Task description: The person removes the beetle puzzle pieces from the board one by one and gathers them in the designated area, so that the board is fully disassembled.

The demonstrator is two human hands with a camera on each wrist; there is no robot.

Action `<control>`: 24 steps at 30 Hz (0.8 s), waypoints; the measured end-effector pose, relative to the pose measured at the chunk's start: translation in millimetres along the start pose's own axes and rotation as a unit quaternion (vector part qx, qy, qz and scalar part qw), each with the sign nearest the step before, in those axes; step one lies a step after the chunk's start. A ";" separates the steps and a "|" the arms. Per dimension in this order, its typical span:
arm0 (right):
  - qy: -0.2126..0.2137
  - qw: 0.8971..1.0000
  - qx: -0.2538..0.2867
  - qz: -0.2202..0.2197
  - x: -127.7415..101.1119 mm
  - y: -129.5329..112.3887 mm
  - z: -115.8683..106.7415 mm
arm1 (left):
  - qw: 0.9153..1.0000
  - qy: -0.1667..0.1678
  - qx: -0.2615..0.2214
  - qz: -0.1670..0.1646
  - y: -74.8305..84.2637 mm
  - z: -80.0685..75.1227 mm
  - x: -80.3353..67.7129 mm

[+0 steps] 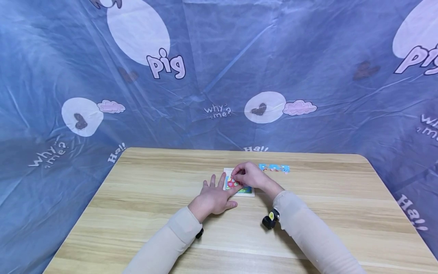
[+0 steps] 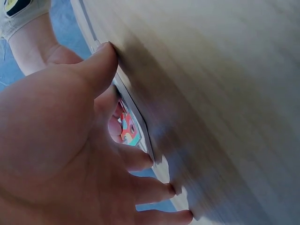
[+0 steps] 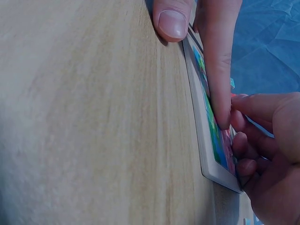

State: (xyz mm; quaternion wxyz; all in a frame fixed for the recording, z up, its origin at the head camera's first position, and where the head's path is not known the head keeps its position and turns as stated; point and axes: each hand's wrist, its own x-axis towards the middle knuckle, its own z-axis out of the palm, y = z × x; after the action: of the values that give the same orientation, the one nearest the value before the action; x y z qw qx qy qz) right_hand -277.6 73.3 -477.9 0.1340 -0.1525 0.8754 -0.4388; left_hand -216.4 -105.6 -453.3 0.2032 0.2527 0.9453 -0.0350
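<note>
Left hand [image 1: 213, 198] lies flat, fingers straight, on puzzle tray [image 1: 248, 193] mid-surface [image 1: 143, 213]; right hand [image 1: 251, 176] pinches a red piece [image 1: 233, 183], picture mostly hidden; loose pieces [image 1: 274, 168] beyond tray; backdrop [image 1: 205, 76] reads "pig", "why me?", "Ha!!".

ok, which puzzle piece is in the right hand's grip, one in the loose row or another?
Not the loose row beyond the hand. The right hand pinches the red piece over the puzzle board, where the left hand presses flat.
</note>
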 end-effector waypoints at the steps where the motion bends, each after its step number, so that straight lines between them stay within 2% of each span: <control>1: 0.000 1.000 0.000 -0.002 -0.1 0.3 -0.2 | 1.000 0.000 0.001 -0.001 0.0 0.3 0.2; 13: 0.012 1.000 0.019 -0.008 -5.7 -0.3 2.8 | 1.000 -0.004 0.016 -0.006 0.4 1.0 -2.4; 24: 0.028 0.996 0.082 0.017 -10.7 -0.7 8.4 | 1.000 -0.004 0.021 -0.006 0.0 2.6 -8.5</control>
State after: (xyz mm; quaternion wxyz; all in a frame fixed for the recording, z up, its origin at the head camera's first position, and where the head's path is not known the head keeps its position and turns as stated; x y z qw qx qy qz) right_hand -264.5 70.9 -481.1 0.1287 -0.1141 0.8424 -0.5106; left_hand -208.8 -110.0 -452.2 0.2014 0.2511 0.9451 -0.0572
